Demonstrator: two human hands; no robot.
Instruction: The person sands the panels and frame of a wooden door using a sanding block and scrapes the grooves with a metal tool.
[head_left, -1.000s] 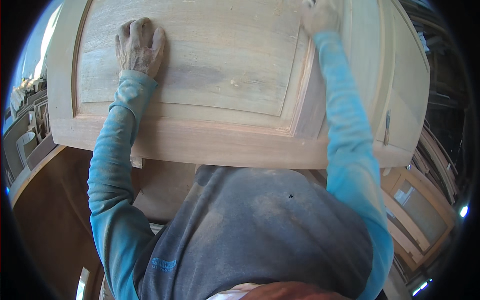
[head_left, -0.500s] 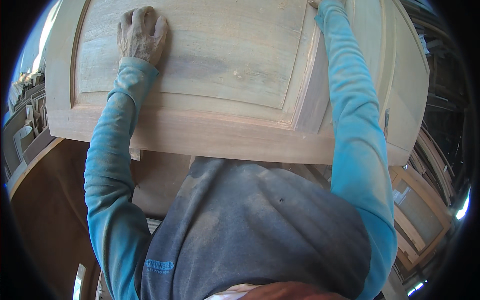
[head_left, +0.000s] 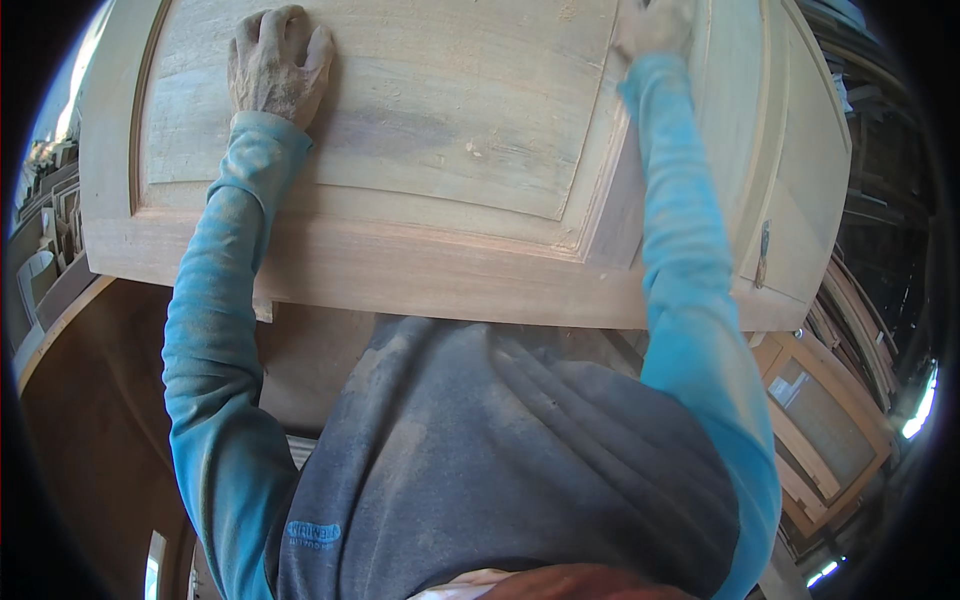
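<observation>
A dusty pale wooden panel door with raised panels and moulded edges lies flat before me. My left hand rests on the large left panel, palm down, its fingers a little apart and slightly bent, holding nothing. At the top edge of the view my right hand is over the upright frame piece between the panels. It is smeared by motion and its fingers are hard to make out, so whether it holds anything cannot be seen. A small slim tool lies on the door's right part.
A curved brown board stands at the lower left. Wooden pieces are stacked beyond the door's left side. At the right, a framed wooden piece with a pane leans below the door, near several long boards.
My right hand has drawn back toward me and slightly left along the frame piece, so more of it shows. The left hand stays on the panel; the whole view has shifted slightly.
</observation>
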